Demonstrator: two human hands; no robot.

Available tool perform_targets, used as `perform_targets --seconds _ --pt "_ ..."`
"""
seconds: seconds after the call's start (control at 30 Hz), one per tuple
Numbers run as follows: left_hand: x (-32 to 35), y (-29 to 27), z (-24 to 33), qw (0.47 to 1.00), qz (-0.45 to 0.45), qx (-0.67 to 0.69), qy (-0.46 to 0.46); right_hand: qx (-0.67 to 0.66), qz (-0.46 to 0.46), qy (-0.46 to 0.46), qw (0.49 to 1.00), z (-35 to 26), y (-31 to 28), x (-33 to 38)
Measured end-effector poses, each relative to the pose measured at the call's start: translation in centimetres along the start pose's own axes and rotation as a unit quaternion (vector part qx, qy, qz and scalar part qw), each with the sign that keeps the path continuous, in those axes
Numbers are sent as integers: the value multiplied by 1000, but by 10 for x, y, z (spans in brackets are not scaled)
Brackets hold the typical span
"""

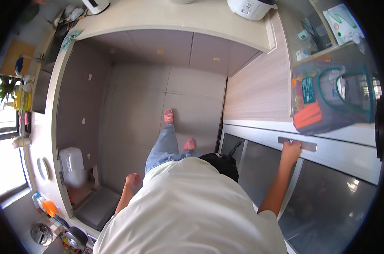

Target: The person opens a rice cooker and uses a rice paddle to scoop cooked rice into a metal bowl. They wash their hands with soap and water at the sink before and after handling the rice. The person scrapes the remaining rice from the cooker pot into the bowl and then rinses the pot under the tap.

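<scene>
On the right, a white-framed glass sliding door [338, 153] has a long recessed metal handle [309, 146]. My right hand [291, 151] is closed at this handle, its fingertips hooked into the recess and partly hidden. My left hand [133, 180] hangs beside my hip, fingers loosely curled, and nothing shows in it. It is over the floor, touching no object. A black bag [221, 166] sits at my right side against my shirt.
Grey floor tiles [132, 106] lie ahead, between cabinets and a beige counter [158, 19] bearing a white rice cooker [250, 8]. A white bin [72, 161] stands at left. Grey bags with green handles [327, 103] hang above the door frame at right.
</scene>
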State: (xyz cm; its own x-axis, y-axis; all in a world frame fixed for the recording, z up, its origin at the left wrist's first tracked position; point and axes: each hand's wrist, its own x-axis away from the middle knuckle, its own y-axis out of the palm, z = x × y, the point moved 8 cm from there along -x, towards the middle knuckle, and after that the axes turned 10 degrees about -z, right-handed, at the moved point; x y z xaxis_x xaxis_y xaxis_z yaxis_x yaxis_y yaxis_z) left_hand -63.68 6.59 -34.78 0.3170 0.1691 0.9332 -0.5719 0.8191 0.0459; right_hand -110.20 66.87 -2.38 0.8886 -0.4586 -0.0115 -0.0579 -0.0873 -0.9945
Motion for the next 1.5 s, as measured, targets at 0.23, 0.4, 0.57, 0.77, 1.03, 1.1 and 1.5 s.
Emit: perform_targets --seconds 0.23,0.4,0.57,0.77,1.03,1.1,1.5 --pt "-66 11 127 999 -3 -24 36 -80 112 46 989 22 35 -3" --pt "-126 19 283 995 -15 13 100 -295 -310 43 903 -78 102 8" --pt "-114 97 452 976 -66 -43 202 -315 -166 -126 926 -247 35 -65" --pt "-95 183 561 950 -127 -66 278 -495 -294 -254 777 -460 75 -196" --pt "-73 200 603 965 -33 8 261 -227 -85 -329 913 -588 203 -336" --pt "-69 205 622 963 -23 -2 270 -162 -70 -337 925 -603 222 -350" --pt "-6 490 960 622 -9 -458 635 -17 -174 -343 923 -640 233 -349"
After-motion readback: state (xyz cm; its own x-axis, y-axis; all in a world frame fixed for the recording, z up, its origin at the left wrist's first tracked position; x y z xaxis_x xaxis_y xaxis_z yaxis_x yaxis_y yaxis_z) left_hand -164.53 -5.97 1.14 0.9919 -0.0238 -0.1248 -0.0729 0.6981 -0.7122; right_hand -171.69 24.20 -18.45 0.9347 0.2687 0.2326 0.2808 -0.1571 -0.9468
